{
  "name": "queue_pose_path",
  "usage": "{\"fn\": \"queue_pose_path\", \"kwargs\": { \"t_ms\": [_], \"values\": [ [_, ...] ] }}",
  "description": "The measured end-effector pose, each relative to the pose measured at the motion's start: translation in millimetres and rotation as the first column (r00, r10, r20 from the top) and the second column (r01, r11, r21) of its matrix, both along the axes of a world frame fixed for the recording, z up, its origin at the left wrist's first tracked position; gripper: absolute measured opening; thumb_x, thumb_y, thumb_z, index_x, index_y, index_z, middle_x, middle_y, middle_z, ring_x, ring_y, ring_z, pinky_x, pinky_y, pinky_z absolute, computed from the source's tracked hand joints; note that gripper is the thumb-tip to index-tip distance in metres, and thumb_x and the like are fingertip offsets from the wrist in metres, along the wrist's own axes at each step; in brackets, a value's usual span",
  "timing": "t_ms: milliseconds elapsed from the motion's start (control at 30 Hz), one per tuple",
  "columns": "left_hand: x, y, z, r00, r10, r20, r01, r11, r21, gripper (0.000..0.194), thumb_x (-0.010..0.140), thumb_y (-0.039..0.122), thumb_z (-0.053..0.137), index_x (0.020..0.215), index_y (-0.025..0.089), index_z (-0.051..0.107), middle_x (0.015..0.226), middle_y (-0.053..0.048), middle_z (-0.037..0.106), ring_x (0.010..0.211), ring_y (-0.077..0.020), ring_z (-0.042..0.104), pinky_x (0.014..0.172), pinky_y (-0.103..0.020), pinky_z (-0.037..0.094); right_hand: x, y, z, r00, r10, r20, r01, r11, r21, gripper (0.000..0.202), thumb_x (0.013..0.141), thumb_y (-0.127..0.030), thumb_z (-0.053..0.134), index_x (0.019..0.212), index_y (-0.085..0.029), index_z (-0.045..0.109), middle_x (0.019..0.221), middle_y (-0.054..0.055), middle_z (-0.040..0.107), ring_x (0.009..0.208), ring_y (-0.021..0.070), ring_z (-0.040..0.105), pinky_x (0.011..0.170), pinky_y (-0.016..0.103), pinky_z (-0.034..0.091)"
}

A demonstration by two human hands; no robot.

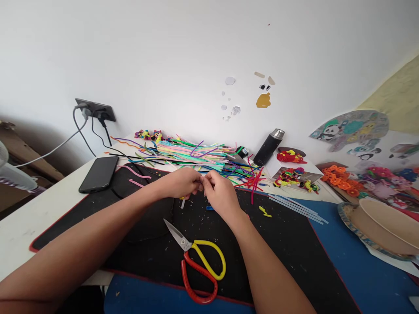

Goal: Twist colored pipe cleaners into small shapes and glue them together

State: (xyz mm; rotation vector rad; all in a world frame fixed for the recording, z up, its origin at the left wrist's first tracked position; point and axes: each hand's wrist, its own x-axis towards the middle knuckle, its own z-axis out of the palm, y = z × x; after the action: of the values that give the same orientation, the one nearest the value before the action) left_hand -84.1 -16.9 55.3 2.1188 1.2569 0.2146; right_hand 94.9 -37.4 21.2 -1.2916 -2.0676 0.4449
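My left hand [183, 182] and my right hand [220, 192] meet fingertip to fingertip above the black mat [209, 226]. Both are closed in a pinch; whatever lies between the fingertips is too small to make out. A small yellow and white piece [183, 203] shows just under my left hand. Beneath my right hand is a small blue piece [210, 208]. Nearer to me, scissors [187, 245] with one red and one yellow handle lie on the mat. Behind the hands spreads a pile of coloured pipe cleaners [193, 153].
A black phone [98, 174] lies at the left. Pink strips [135, 171], red pieces [255, 183], yellow bits [265, 212] and pale sticks [299, 207] are scattered about. A black flask [268, 147] leans behind; bowls [389, 224] stand at the right.
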Motion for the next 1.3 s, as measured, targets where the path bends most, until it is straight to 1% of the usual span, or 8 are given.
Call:
{"fn": "queue_pose_path", "kwargs": {
  "t_ms": [267, 400, 600, 800, 967, 1033, 1167, 1300],
  "values": [
    [-1, 0, 5.4, 0.996, -0.064, -0.059, 0.07, 0.992, 0.107, 0.016, 0.08, 0.017, 0.048, 0.069, 0.021, 0.058, 0.058, 0.0, 0.065, 0.055, -0.0184, 0.061, 0.057, -0.026, 0.041, -1, -3, 4.0, 0.999, 0.039, -0.014, -0.039, 0.998, -0.043, 0.018, 0.101, -0.031, 0.054, 0.084, -0.024, 0.057, 0.068, 0.0, 0.07, 0.06, 0.0191, 0.063, 0.059, 0.028, 0.036],
    [-4, 3, 2.9, 0.994, -0.081, 0.072, 0.078, 0.996, 0.033, 0.013, 0.081, 0.02, 0.051, 0.078, 0.02, 0.063, 0.067, -0.001, 0.068, 0.059, -0.0172, 0.064, 0.057, -0.023, 0.044, -1, 0, 1.1, 0.983, 0.054, -0.176, -0.078, 0.988, -0.131, 0.021, 0.102, -0.036, 0.051, 0.083, -0.025, 0.054, 0.063, -0.003, 0.066, 0.048, 0.016, 0.06, 0.053, 0.026, 0.038],
    [-5, 1, 3.2, 0.983, -0.047, 0.18, 0.056, 0.997, -0.047, 0.019, 0.089, 0.034, 0.051, 0.086, 0.019, 0.063, 0.066, 0.0, 0.063, 0.06, -0.0182, 0.065, 0.056, -0.023, 0.046, 0, 5, -5.8, 0.889, -0.001, -0.457, -0.129, 0.959, -0.252, 0.026, 0.099, -0.046, 0.053, 0.083, -0.025, 0.051, 0.056, -0.007, 0.059, 0.039, 0.0128, 0.055, 0.044, 0.023, 0.04],
    [-4, 1, 5.7, 0.988, -0.114, 0.107, 0.122, 0.99, -0.069, 0.013, 0.083, 0.019, 0.047, 0.084, 0.02, 0.059, 0.075, -0.001, 0.064, 0.058, -0.0159, 0.063, 0.057, -0.023, 0.046, 0, 4, -5.6, 0.951, 0.041, -0.305, -0.108, 0.973, -0.205, 0.023, 0.099, -0.044, 0.054, 0.086, -0.025, 0.054, 0.061, -0.005, 0.064, 0.044, 0.0138, 0.058, 0.048, 0.023, 0.04],
    [-2, -1, 5.7, 0.98, -0.111, -0.166, 0.142, 0.972, 0.188, 0.018, 0.086, 0.017, 0.046, 0.076, 0.02, 0.062, 0.074, -0.005, 0.07, 0.066, -0.0202, 0.063, 0.06, -0.028, 0.039, -1, 0, -0.8, 0.979, 0.067, -0.193, -0.103, 0.977, -0.184, 0.017, 0.1, -0.036, 0.053, 0.088, -0.025, 0.056, 0.068, -0.001, 0.07, 0.048, 0.0156, 0.061, 0.051, 0.025, 0.041],
    [-1, -2, 6.1, 0.972, -0.102, -0.21, 0.148, 0.965, 0.215, 0.02, 0.087, 0.018, 0.047, 0.074, 0.02, 0.062, 0.073, -0.006, 0.07, 0.065, -0.021, 0.062, 0.059, -0.029, 0.036, -2, -1, 0.4, 0.984, 0.07, -0.163, -0.099, 0.98, -0.175, 0.015, 0.1, -0.032, 0.053, 0.087, -0.025, 0.057, 0.069, 0.0, 0.071, 0.047, 0.0159, 0.061, 0.051, 0.025, 0.04],
    [0, -2, 7.7, 0.982, -0.089, -0.167, 0.118, 0.977, 0.177, 0.019, 0.086, 0.015, 0.049, 0.073, 0.02, 0.062, 0.073, -0.005, 0.071, 0.064, -0.0201, 0.062, 0.059, -0.028, 0.038, -3, -2, -0.4, 0.978, 0.063, -0.198, -0.102, 0.976, -0.193, 0.012, 0.098, -0.029, 0.054, 0.087, -0.025, 0.056, 0.065, -0.001, 0.068, 0.046, 0.0156, 0.06, 0.049, 0.025, 0.039],
    [-2, -2, 8.5, 0.993, -0.12, 0.003, 0.12, 0.989, 0.088, 0.018, 0.084, 0.015, 0.048, 0.08, 0.02, 0.064, 0.077, -0.003, 0.072, 0.067, -0.0179, 0.066, 0.061, -0.024, 0.043, -2, -1, -0.4, 0.945, 0.053, -0.322, -0.131, 0.965, -0.226, 0.016, 0.098, -0.036, 0.053, 0.087, -0.026, 0.055, 0.062, -0.004, 0.065, 0.045, 0.015, 0.059, 0.048, 0.024, 0.04]
  ]
}}
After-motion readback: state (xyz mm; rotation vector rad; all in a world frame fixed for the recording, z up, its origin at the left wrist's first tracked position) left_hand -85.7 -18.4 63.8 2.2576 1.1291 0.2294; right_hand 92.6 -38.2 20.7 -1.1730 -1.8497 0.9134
